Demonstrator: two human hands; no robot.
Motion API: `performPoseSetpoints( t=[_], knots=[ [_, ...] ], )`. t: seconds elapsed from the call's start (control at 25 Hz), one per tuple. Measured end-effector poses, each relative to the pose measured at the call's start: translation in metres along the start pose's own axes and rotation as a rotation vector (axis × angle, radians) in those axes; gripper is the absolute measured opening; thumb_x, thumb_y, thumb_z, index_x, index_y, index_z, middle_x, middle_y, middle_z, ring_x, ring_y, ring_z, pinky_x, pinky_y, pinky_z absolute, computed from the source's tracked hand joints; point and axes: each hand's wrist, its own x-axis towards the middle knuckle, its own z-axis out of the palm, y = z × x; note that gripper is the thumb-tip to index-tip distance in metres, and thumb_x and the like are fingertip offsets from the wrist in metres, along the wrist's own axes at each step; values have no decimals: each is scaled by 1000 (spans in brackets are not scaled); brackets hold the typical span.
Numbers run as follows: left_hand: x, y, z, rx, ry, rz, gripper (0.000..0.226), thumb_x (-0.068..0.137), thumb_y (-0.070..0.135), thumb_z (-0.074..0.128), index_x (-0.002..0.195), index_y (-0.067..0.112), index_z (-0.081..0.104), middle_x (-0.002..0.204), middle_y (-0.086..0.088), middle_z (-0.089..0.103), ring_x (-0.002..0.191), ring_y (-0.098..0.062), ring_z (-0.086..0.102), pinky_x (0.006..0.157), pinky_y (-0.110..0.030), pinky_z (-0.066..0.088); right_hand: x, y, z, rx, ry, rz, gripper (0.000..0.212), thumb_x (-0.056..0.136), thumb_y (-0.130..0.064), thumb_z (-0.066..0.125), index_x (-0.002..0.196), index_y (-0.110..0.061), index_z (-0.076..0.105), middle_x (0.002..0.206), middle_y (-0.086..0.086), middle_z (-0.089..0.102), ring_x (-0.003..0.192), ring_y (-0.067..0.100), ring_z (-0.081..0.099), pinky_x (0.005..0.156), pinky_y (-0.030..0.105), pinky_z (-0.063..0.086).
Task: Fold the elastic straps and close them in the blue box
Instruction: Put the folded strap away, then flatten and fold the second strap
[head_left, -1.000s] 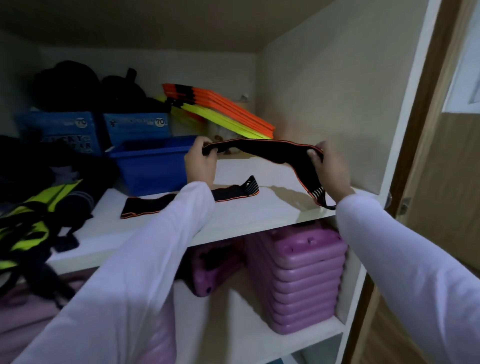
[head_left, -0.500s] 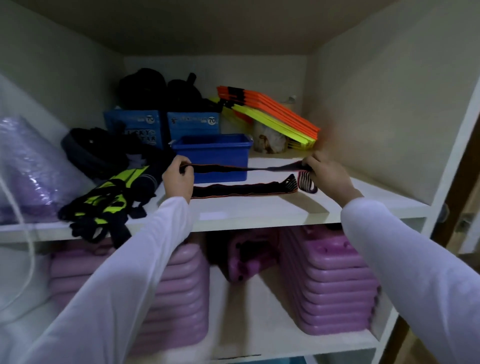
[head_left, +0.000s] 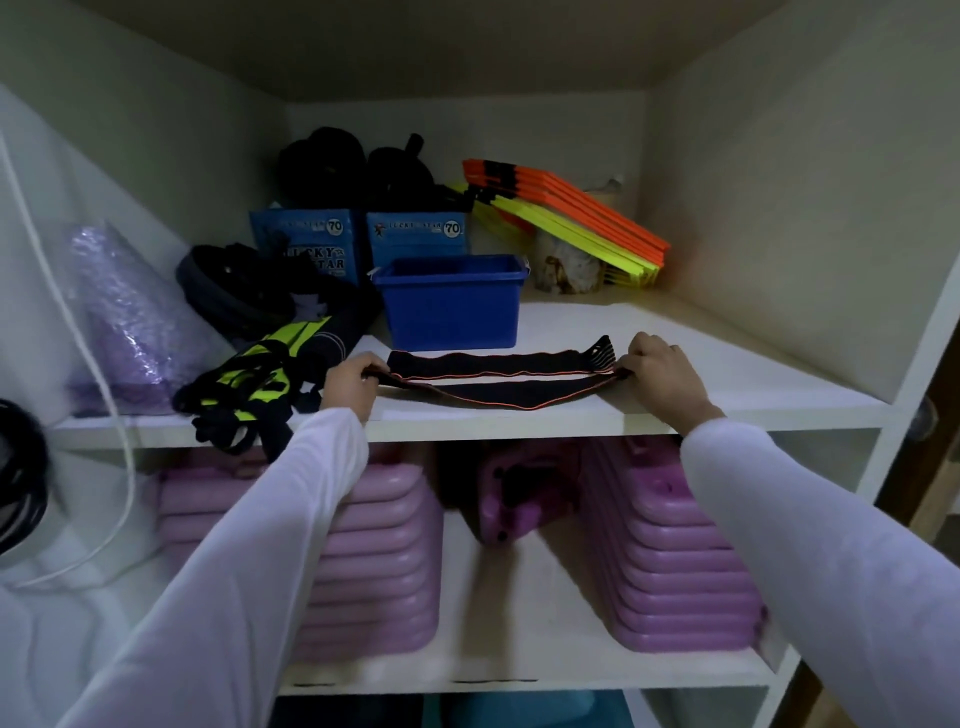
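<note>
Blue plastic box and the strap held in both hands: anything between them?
Head view: the second black orange-edged elastic strap lies on the white shelf between the blue plastic box and the held strap.

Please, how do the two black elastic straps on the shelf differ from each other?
The near strap is held at both ends by the left hand and right hand; the far strap lies free on the shelf. The far strap shows a striped end; the near strap's ends are hidden. Both are black with orange edging.
</note>
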Motion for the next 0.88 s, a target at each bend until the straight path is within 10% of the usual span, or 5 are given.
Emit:
performPoseSetpoints(
  t=[0.24, 0.56, 0.68, 0.88],
  knots=[
    [0, -6, 1, 45, -124, -92, 45, 89, -13, 31, 106, -2, 72, 121, -20, 64, 53, -14, 43, 39, -5, 37, -12, 4, -1, 61, -191, 164, 29, 89, -22, 50, 107, -16, 72, 114, 10, 59, 110, 28, 51, 94, 36, 33],
    [13, 4, 1, 192, -206, -297, 27, 88, 28, 58, 75, 4, 62, 82, -17, 58, 85, -30, 58, 72, -30, 44, 6, -12, 3, 141, -73, 629, 67, 84, -59, 53, 123, -4, 55, 127, 17, 53, 124, 33, 43, 101, 43, 34],
    [14, 16, 7, 367, -333, -362, 53, 79, 52, 65, 99, 3, 61, 105, -16, 62, 111, -31, 57, 88, -33, 47, 15, -19, 1, 145, -247, 730, 71, 77, -65, 56, 117, -6, 57, 127, 15, 54, 126, 32, 41, 104, 44, 28],
    [25, 24, 10, 300, -356, -415, 56, 83, 28, 68, 126, -2, 50, 128, -17, 56, 124, -32, 51, 98, -33, 43, 24, -19, -1, 268, -361, 795, 35, 81, -43, 66, 90, -10, 56, 124, 16, 57, 125, 34, 43, 108, 44, 22]
  ],
)
